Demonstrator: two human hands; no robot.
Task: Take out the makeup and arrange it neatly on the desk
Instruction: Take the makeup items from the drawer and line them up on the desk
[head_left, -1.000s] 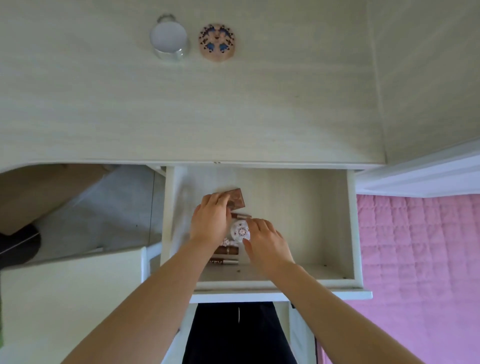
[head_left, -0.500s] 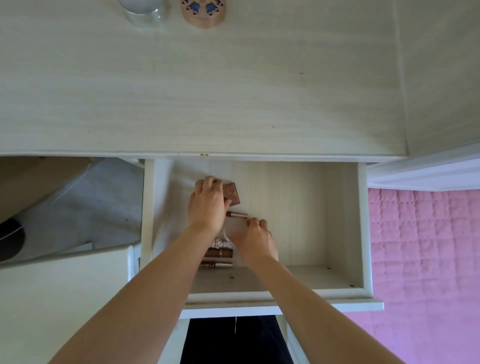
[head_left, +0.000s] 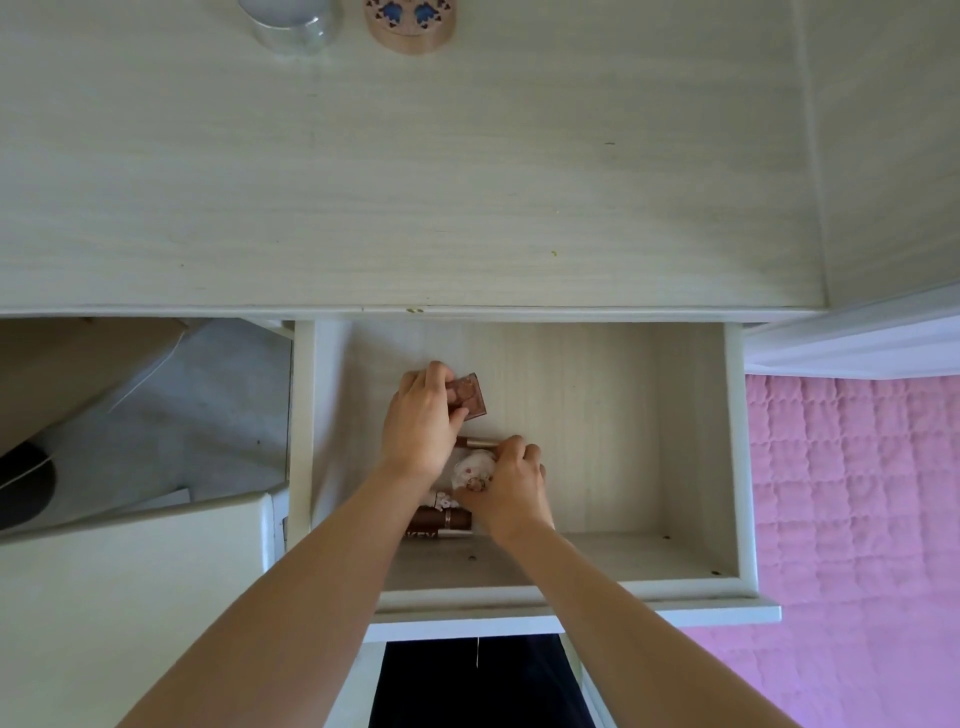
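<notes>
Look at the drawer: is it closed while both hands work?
No. The drawer is pulled open, with the left hand and right hand inside.

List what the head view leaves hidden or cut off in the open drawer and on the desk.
- Brown square compact: left part hidden by the left hand.
- White round patterned case: partly hidden by the right hand.
- Dark brown tubes: ends hidden by both wrists.
- Clear round jar and wooden patterned disc: cut off by the top edge.

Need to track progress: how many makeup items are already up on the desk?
2: a clear round jar and a patterned round compact, side by side at the desk's far edge, both partly cut off by the frame. Others may lie out of view.
</notes>
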